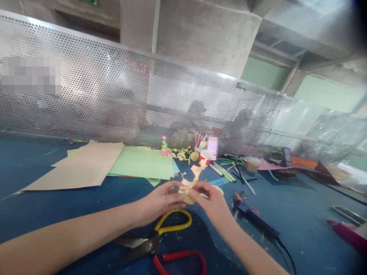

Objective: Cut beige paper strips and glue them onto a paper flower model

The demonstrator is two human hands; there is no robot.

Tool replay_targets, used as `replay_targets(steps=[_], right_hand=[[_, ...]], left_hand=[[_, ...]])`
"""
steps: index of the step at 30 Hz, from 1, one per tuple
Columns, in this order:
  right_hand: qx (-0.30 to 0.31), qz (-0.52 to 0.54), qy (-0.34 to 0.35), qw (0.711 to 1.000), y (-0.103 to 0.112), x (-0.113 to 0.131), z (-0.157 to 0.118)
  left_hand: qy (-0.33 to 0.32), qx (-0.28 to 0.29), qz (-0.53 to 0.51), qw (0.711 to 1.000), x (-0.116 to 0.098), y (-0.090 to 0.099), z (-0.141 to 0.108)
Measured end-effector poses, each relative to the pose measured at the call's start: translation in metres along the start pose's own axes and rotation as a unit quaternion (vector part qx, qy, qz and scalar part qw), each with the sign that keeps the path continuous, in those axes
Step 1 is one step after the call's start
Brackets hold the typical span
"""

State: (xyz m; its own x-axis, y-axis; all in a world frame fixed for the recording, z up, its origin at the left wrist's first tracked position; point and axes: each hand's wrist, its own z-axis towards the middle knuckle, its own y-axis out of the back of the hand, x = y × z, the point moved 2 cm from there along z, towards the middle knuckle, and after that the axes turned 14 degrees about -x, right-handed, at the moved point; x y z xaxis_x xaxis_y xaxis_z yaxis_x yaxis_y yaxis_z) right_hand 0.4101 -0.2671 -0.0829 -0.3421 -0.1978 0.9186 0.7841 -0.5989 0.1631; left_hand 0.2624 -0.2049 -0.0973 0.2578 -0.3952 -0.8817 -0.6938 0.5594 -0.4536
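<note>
My left hand (163,200) has its fingers closed around the side of a small pale-yellow paper craft piece (188,198). On its other side, the fingertips of my right hand (210,196) pinch the top edge. A pale paper strip (197,172) rises behind the piece; whether it is joined on, I cannot tell. Below my hands lie large scissors (150,244), one handle loop yellow and the other red, with the blades apart. A blue glue gun (255,217) with a black cord rests to the right of my right hand.
Sheets of tan paper (86,164) and green paper (140,162) lie at the left. A small green paper tree (164,146) stands behind them. Pipe cleaners (243,175) are scattered at right, near a phone (287,157). A perforated metal screen (94,88) runs along the back, people behind it.
</note>
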Motion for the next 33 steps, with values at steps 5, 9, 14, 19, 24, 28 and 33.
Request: replay_targets(steps=[5,9,14,19,24,28,33], right_hand=[[0.030,-0.022,0.010,0.999,-0.003,0.003,-0.005],[0.029,-0.030,0.015,0.999,-0.002,0.002,-0.005],[0.013,-0.051,0.013,0.999,0.002,-0.004,-0.001],[0.011,-0.068,0.006,0.998,0.003,-0.008,0.002],[0.014,-0.072,-0.002,0.997,0.002,-0.010,0.003],[0.015,-0.069,-0.010,0.997,0.002,-0.011,0.003],[0.014,-0.079,-0.008,0.997,0.002,-0.013,0.002]], left_hand=[[-0.018,0.017,0.025,0.999,-0.001,0.001,0.002],[-0.036,0.013,0.032,0.999,-0.004,0.004,0.003],[-0.033,-0.073,0.056,0.995,-0.010,0.011,0.007],[-0.072,-0.106,0.133,0.983,-0.013,0.018,0.016],[-0.097,-0.139,0.173,0.970,-0.015,0.029,0.024],[-0.157,-0.164,0.250,0.941,-0.022,0.034,0.024],[-0.205,-0.200,0.345,0.894,-0.024,0.041,0.028]])
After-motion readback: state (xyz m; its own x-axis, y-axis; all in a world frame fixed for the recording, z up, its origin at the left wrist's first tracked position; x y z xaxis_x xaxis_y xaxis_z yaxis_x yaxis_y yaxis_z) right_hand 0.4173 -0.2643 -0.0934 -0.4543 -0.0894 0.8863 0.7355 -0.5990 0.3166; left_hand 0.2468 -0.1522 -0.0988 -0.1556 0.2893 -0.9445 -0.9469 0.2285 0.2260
